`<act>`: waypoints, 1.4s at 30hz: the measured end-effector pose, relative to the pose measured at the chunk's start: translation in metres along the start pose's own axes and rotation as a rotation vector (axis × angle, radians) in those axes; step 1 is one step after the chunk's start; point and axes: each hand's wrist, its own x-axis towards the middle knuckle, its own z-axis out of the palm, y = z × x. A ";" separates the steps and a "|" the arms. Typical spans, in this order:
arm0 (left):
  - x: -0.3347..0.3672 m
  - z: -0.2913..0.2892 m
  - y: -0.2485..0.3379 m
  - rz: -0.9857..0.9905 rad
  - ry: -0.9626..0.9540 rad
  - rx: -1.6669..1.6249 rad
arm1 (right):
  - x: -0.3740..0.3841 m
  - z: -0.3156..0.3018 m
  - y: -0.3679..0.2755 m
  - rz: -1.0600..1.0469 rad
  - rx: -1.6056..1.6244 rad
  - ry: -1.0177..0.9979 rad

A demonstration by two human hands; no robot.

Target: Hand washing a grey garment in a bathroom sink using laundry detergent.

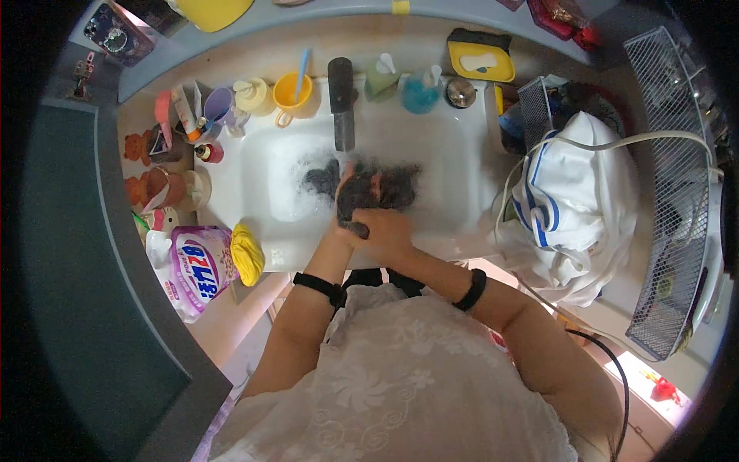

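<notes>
Wet black cloth (396,187) is bunched in the white sink (265,158), in shallow sudsy water below the dark faucet (341,100). My left hand (344,229) is closed on the cloth, which covers much of it; bits of skin show between the dark folds. Across it lies my right hand (387,229), its fingers curled round the near end of the cloth by my left wrist. The two hands touch. What kind of garment the cloth is, I cannot tell.
Along the sink's back stand a yellow cup (294,96), a green pump bottle (382,79) and a blue pump bottle (421,92). At left sit a purple detergent bag (202,269) and a yellow cloth (247,255). White fabric (577,185) and a wire basket (670,192) are at right.
</notes>
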 end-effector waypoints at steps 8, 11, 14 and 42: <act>0.026 0.020 -0.032 0.244 0.465 0.326 | 0.038 0.026 0.053 0.492 0.055 0.450; 0.040 0.038 -0.070 0.406 0.869 0.643 | 0.040 0.008 0.075 0.627 0.247 0.377; 0.038 0.045 -0.063 0.448 0.740 0.529 | 0.052 -0.004 0.078 0.693 0.234 0.387; 0.008 0.009 -0.032 0.262 0.405 0.773 | 0.054 0.012 0.006 0.595 -0.038 0.122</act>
